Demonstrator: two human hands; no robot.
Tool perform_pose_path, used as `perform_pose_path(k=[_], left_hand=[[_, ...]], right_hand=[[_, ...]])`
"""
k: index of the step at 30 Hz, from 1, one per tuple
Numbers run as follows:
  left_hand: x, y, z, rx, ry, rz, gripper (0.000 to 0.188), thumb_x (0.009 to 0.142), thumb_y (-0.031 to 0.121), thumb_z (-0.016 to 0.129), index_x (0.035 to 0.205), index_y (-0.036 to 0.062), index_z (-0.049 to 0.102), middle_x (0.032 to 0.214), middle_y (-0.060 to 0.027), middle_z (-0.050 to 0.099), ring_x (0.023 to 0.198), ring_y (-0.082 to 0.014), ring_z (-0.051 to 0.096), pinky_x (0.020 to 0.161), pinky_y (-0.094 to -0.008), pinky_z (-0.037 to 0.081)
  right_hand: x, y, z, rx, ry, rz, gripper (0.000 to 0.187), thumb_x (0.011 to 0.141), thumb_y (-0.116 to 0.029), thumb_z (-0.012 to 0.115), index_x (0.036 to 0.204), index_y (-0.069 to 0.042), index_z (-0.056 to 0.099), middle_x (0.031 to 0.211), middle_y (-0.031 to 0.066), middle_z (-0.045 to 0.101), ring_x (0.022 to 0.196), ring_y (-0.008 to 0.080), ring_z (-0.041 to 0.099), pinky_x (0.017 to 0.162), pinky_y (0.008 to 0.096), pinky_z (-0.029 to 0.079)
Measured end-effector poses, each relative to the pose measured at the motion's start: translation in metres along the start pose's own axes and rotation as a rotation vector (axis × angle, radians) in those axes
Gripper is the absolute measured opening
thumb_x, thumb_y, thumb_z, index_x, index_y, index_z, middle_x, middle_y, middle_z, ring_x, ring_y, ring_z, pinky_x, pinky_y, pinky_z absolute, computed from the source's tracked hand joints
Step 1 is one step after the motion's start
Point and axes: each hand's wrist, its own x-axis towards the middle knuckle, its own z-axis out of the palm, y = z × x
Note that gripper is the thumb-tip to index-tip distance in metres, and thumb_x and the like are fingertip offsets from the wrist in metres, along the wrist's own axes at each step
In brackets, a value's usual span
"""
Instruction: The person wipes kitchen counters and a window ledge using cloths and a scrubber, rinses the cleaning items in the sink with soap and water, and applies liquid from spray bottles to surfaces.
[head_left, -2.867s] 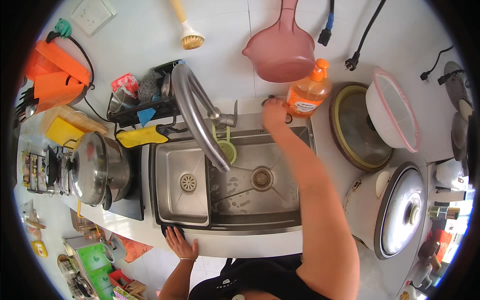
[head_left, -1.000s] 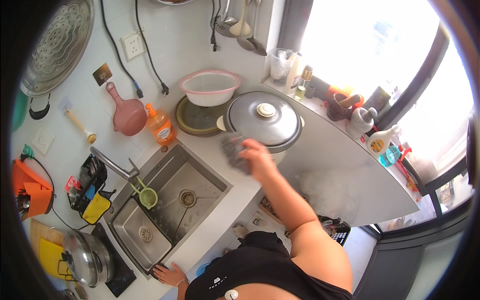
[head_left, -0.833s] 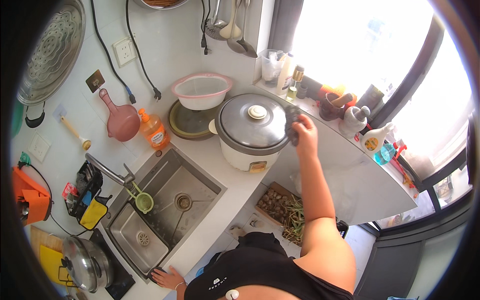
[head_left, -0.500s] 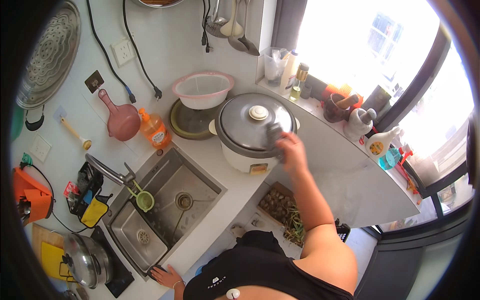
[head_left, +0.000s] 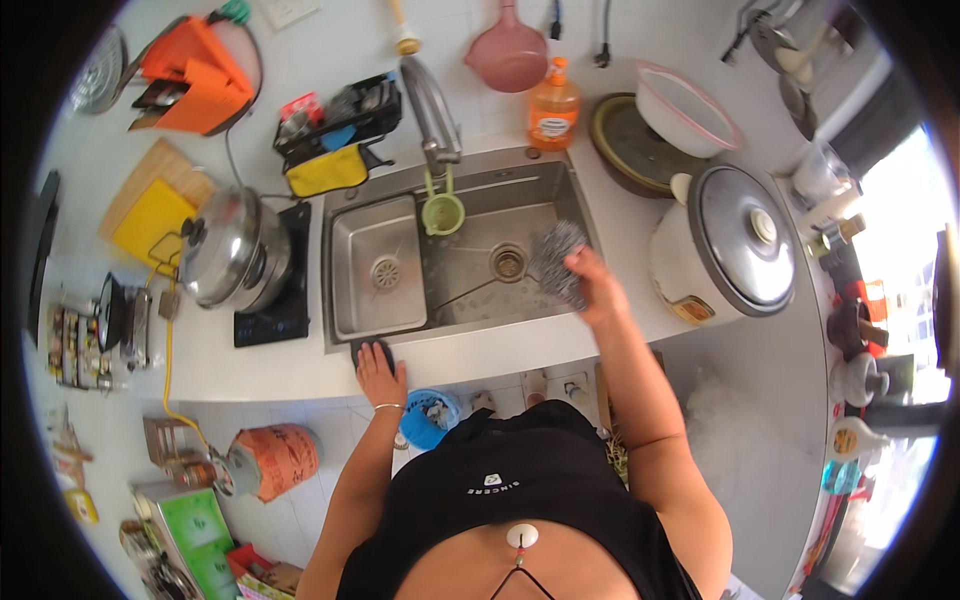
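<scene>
My right hand [head_left: 598,290] is closed around a crumpled grey cloth [head_left: 560,262], holding it over the right part of the steel sink [head_left: 480,317]. Flat on the counter's front edge, below the small basin, lies my left hand [head_left: 377,368], its fingers stretched out over a small black pad [head_left: 372,354]. Whether the pad is a sponge or a folded cloth, I cannot tell. Right of the sink stands a large white rice cooker [head_left: 672,250] with its grey lid on. A green strainer [head_left: 443,214] hangs under the tap [head_left: 436,115].
Behind the sink stand an orange soap bottle [head_left: 554,110] and a black rack [head_left: 335,130] with a yellow cloth. A steel pot [head_left: 245,255] sits on the cooktop at left. White and green basins [head_left: 680,110] lean at the back right. A blue bin [head_left: 425,428] stands below the counter.
My view has swung left from the rice cooker to the sink. My right hand has brought the grey cloth from the cooker's lid to above the sink. My left hand stays at the counter edge.
</scene>
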Motion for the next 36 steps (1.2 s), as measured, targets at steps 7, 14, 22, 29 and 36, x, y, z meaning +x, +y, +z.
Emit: perform_pose_path(k=[7, 14, 22, 29, 36], left_hand=[[-0.013, 0.002, -0.012, 0.069, 0.044, -0.045, 0.065, 0.082, 0.034, 0.053, 0.136, 0.0024, 0.034, 0.144, -0.0202, 0.028, 0.132, -0.0375, 0.025, 0.106, -0.0497, 0.019], [-0.004, 0.007, -0.011, 0.060, 0.039, 0.006, 0.066, 0.080, 0.031, 0.054, 0.135, -0.0009, 0.034, 0.142, -0.0231, 0.029, 0.132, -0.0391, 0.024, 0.106, -0.0506, 0.019], [-0.001, 0.002, -0.003, 0.082, -0.034, 0.053, 0.068, 0.082, 0.030, 0.054, 0.138, -0.0008, 0.030, 0.144, -0.0241, 0.025, 0.133, -0.0399, 0.022, 0.106, -0.0508, 0.019], [0.014, -0.017, 0.003, -0.127, -0.020, 0.217, 0.058, 0.084, 0.025, 0.053, 0.134, -0.0002, 0.037, 0.138, -0.0215, 0.036, 0.126, -0.0384, 0.034, 0.103, -0.0478, 0.027], [0.043, -0.002, 0.016, -0.817, -0.173, 0.077, 0.030, 0.084, 0.011, 0.055, 0.110, -0.0033, 0.055, 0.106, -0.0178, 0.059, 0.098, -0.0338, 0.056, 0.088, -0.0418, 0.043]], right_hand=[[0.028, -0.040, 0.054, -0.036, -0.363, -0.374, 0.045, 0.073, -0.005, 0.061, 0.116, 0.000, 0.048, 0.109, 0.0151, 0.059, 0.096, 0.0251, 0.061, 0.080, 0.0356, 0.054], [0.139, 0.117, -0.104, -1.551, 0.357, -0.344, 0.022, 0.066, -0.015, 0.069, 0.086, -0.005, 0.066, 0.093, 0.0162, 0.066, 0.087, 0.0313, 0.063, 0.077, 0.0372, 0.050], [0.082, 0.033, -0.073, -0.562, 0.325, -0.243, 0.037, 0.065, -0.003, 0.068, 0.100, 0.000, 0.060, 0.083, 0.0067, 0.061, 0.080, 0.0191, 0.057, 0.072, 0.0316, 0.046], [-0.042, 0.013, -0.086, -0.499, 0.536, -0.294, 0.037, 0.068, -0.005, 0.068, 0.103, 0.002, 0.058, 0.091, 0.0091, 0.060, 0.081, 0.0195, 0.056, 0.074, 0.0311, 0.044], [-0.159, -0.007, -0.125, -0.206, 0.721, -0.452, 0.029, 0.070, -0.005, 0.062, 0.098, 0.000, 0.058, 0.084, 0.0047, 0.058, 0.074, 0.0158, 0.056, 0.061, 0.0267, 0.044]])
